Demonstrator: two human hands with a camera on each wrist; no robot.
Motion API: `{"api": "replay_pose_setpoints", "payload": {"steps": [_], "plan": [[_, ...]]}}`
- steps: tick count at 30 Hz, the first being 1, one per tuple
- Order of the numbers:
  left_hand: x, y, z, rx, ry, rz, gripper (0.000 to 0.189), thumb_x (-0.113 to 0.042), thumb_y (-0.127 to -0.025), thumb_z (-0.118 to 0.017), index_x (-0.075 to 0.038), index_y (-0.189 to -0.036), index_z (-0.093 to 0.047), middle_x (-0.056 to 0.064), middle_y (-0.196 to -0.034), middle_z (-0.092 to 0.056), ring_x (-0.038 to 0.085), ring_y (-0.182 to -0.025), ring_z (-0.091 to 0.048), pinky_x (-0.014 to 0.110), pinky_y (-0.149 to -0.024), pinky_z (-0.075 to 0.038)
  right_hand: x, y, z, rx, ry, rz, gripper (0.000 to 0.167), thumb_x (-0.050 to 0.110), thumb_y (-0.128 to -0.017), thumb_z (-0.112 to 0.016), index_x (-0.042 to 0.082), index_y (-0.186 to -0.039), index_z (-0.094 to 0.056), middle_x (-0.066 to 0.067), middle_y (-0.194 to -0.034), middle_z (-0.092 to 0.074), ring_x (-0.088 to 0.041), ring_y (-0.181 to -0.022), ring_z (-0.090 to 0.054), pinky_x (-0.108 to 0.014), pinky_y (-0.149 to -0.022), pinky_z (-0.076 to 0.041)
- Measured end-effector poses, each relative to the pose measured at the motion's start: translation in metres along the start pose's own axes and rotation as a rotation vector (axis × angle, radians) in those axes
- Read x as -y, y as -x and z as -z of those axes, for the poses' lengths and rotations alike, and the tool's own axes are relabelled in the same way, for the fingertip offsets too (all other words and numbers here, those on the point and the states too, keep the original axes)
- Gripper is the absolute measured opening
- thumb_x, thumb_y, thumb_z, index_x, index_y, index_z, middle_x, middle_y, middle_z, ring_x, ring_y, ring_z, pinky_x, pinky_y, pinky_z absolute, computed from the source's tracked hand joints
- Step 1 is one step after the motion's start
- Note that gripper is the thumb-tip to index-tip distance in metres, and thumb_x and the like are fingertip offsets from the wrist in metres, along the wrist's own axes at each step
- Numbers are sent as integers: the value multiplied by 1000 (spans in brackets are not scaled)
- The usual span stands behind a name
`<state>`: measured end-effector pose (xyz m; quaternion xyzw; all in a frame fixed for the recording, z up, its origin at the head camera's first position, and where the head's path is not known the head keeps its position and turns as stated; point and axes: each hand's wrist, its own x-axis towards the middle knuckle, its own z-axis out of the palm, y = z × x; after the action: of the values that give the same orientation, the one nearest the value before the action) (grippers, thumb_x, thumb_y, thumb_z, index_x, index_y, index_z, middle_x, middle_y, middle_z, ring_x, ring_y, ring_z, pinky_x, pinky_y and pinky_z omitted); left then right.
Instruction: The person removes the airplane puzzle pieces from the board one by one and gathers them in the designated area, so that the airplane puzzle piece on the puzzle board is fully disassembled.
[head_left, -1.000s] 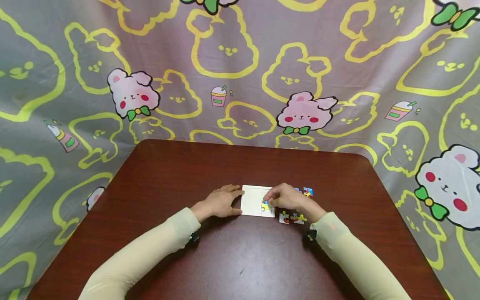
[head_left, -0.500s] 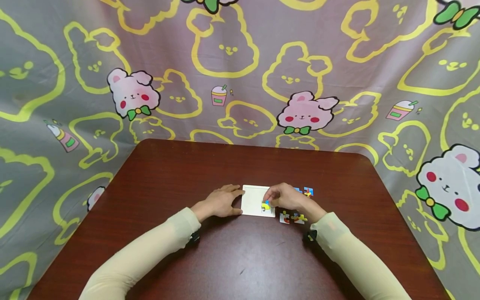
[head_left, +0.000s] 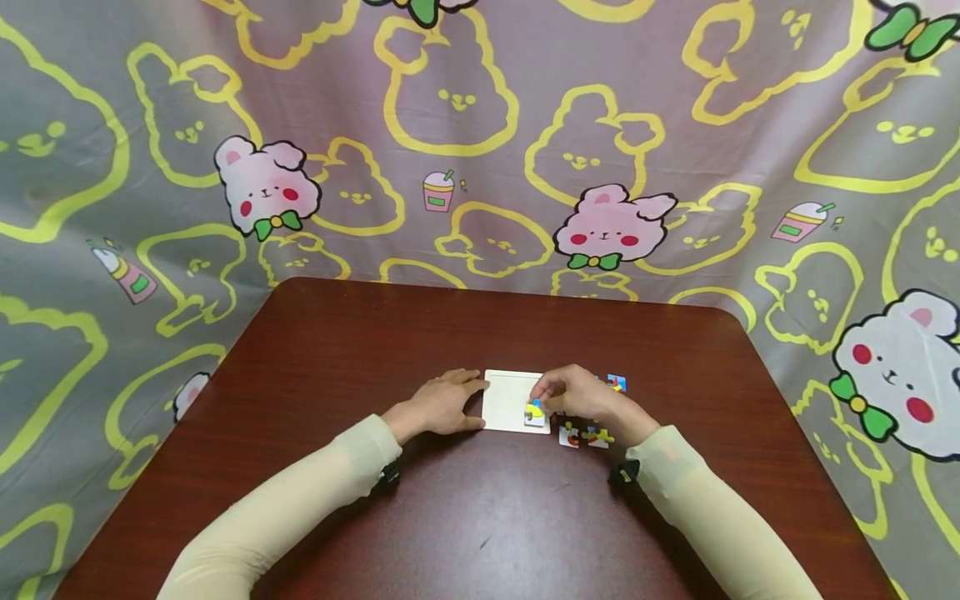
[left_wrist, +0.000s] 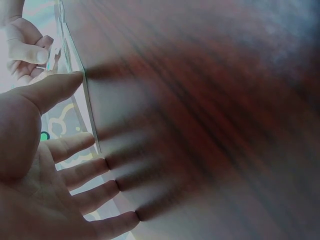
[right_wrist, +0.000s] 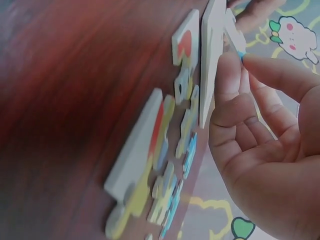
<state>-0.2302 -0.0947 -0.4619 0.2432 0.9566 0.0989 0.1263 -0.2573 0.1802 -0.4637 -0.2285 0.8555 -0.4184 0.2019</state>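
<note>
In the head view, a pale, shallow puzzle tray (head_left: 502,403) lies on the table between the two hands. My left hand (head_left: 441,404) is spread at its left edge, thumb near the front corner and fingertips along the side; the left wrist view has these fingers (left_wrist: 75,172) nearly straight. Over the tray's right part, my right hand (head_left: 573,392) pinches a jigsaw piece (head_left: 534,414) with yellow, blue and white on it. The right wrist view shows that piece (right_wrist: 233,31) tilted between thumb and forefinger, its printed face turned away.
Several loose jigsaw pieces lie right of the tray, among them a red and white piece (head_left: 569,435), a yellow one (head_left: 597,437) and a blue one (head_left: 617,382). The dark brown table (head_left: 360,333) meets a patterned curtain (head_left: 480,179) behind.
My right hand has shifted slightly right, and the jigsaw piece in it has turned and changed its tilt over the tray. My left hand has stayed at the tray's edge.
</note>
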Motion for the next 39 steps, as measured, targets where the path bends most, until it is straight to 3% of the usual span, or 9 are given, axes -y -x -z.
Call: {"api": "replay_pose_setpoints", "payload": {"steps": [9, 23, 39], "plan": [[0, 1, 1, 1, 18, -6, 71, -48, -90, -69, -20, -150, -45, 8, -161, -36, 34, -150, -32, 58, -115, -36, -7, 13, 15, -14, -2, -54, 14, 5, -86, -70, 9, -99, -74, -4, -84, -71, -14, -64, -54, -24, -52, -43], [-1, 2, 3, 8, 12, -5, 70, -48, -90, -69, -20, -150, -45, 9, -161, -36, 33, -150, -32, 58, -115, -36, -19, 39, 36, -29, 34, -109, 15, 10, -89, -71, 7, -103, -74, -5, -88, -70, -20, -70, -58, -33, -59, -50], [0, 1, 2, 8, 17, -4, 71, -47, -90, -70, -19, -150, -45, 9, -161, -36, 34, -150, -32, 58, -115, -35, -46, 64, 65, 74, -15, -156, 16, 8, -93, -65, 2, -106, -71, -9, -84, -70, -24, -74, -62, -33, -57, -49]]}}
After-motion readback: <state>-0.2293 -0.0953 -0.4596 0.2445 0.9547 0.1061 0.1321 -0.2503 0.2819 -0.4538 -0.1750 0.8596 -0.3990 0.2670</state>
